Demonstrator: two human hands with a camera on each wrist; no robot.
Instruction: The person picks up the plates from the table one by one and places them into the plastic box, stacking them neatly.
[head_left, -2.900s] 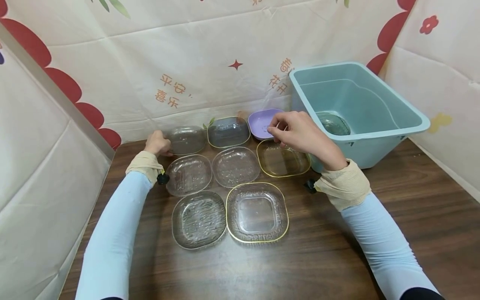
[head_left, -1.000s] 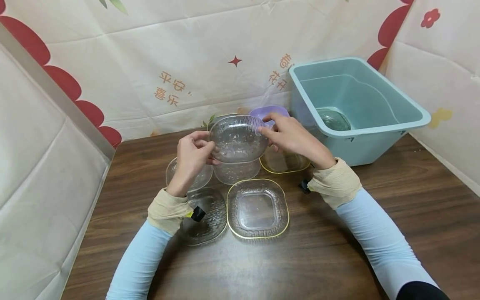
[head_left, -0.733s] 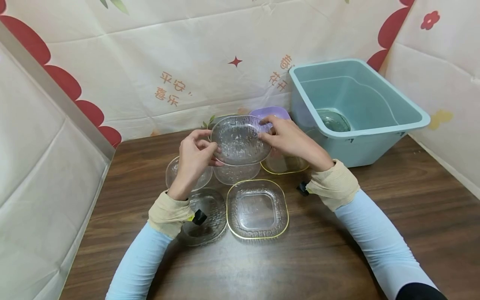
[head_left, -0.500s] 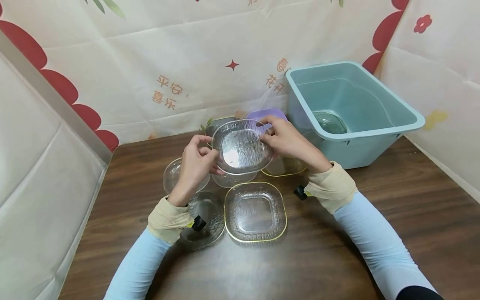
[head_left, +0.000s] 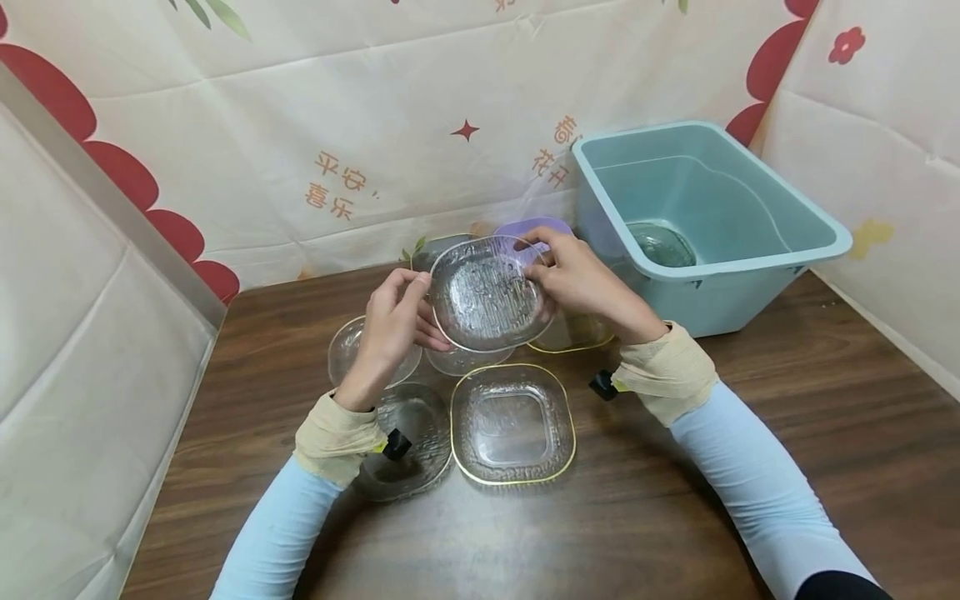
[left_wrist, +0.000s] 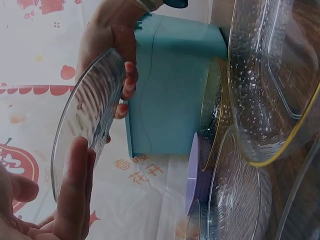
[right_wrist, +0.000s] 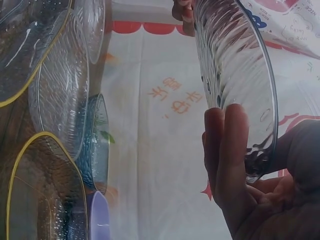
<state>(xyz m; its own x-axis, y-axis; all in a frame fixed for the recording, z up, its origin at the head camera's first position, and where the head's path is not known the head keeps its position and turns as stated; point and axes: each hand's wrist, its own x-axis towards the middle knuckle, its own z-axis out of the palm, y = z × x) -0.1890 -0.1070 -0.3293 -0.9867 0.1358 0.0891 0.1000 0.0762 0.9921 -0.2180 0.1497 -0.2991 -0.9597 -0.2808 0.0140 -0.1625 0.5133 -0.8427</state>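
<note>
My right hand (head_left: 577, 273) pinches the clear dish (head_left: 487, 300); my left hand (head_left: 393, 321) touches its opposite side with straight fingers, thumb apart. We hold it tilted above the tabletop (head_left: 637, 508), toward the back edge. Near the back right corner, the blue tub (head_left: 720, 302) contains a greenish glass dish (head_left: 662, 244). Only the head view shows inside; the left wrist view shows the tub's outer wall.

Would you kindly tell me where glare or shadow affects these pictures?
Head view: a pale glossy patch on the wooden table and glints on the held clear dish; left wrist view: white sparkles on the large gold-rimmed dish; right wrist view: the right hand darkly shaded against the pale backdrop.
</note>
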